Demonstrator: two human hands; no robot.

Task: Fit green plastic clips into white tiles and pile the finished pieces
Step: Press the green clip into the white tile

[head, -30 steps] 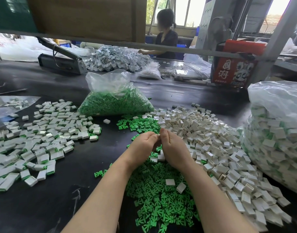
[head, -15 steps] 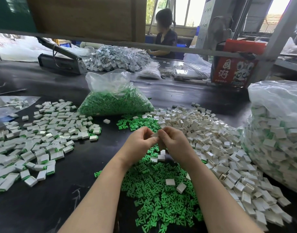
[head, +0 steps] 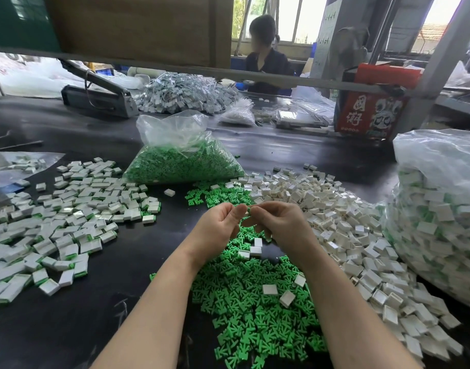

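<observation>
Table (head: 95, 328) comes first: a wide black surface carrying everything, with another person seated at its far side. On the far right stands a big clear bag (head: 441, 209) stuffed with white-and-green pieces. Right of centre spreads the heap of empty white tiles (head: 348, 235); on the left lies the pile of finished pieces (head: 68, 222), white with green showing at their edges. Behind the hands sits a smaller bag of green clips (head: 180, 163), and loose green clips (head: 249, 302) are strewn beneath and in front of the forearms, a few stray tiles lying on top of them.

Both hands are raised above the loose clips, their fingertips meeting. The left hand (head: 217, 227) has its fingers curled, thumb and forefinger pinching; the right hand (head: 279, 222) is likewise curled, pinching a small piece (head: 248, 209) where the two meet. Whether that piece is a tile, a clip, or both already mated is too small to tell.

Judging by the pose, the fitting step is in hand. Doing it well probably means holding the tile steady in one hand, lining the clip squarely with the tile's opening, and pressing evenly with the thumb until it seats flush, since a skewed clip could jam or bend. The completed piece then belongs on the left pile.
</observation>
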